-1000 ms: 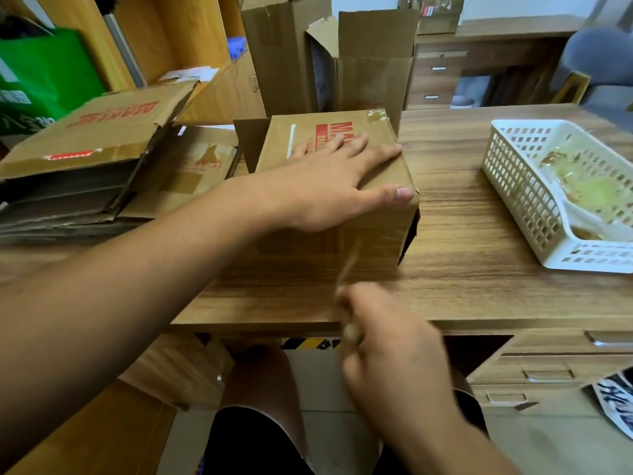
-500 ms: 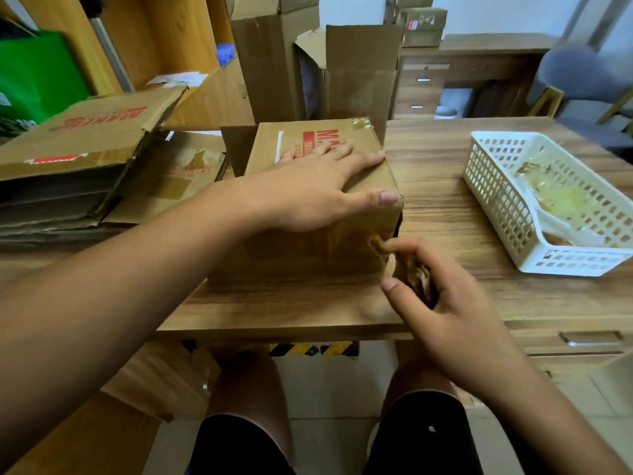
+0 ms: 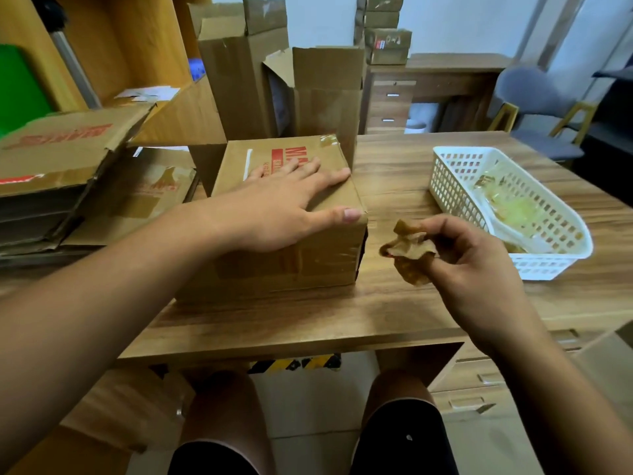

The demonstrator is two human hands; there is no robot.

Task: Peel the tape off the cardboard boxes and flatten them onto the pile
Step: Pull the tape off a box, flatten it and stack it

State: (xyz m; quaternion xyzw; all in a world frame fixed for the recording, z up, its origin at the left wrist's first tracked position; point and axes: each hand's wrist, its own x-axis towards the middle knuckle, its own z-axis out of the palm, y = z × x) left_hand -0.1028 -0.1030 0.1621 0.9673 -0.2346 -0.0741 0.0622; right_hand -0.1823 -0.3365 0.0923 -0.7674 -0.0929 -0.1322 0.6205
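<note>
Presses box [image 3: 291, 258] at worktop [image 3: 342, 313] middle with left hand [image 3: 274, 214], fingers [image 3: 334, 175] straight, spread flat on its top. Pinches crumpled tape [image 3: 409, 250] in curled fingers of right hand [image 3: 479, 269], above worktop just right of box. White basket [image 3: 544, 269] holding tape scraps near right edge; flattened pile [image 3: 61, 159] at left edge.

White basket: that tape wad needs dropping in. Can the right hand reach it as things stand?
Probably yes: the right hand, pinching the crumpled tape, is right beside the white basket, with nothing standing between them.
</note>
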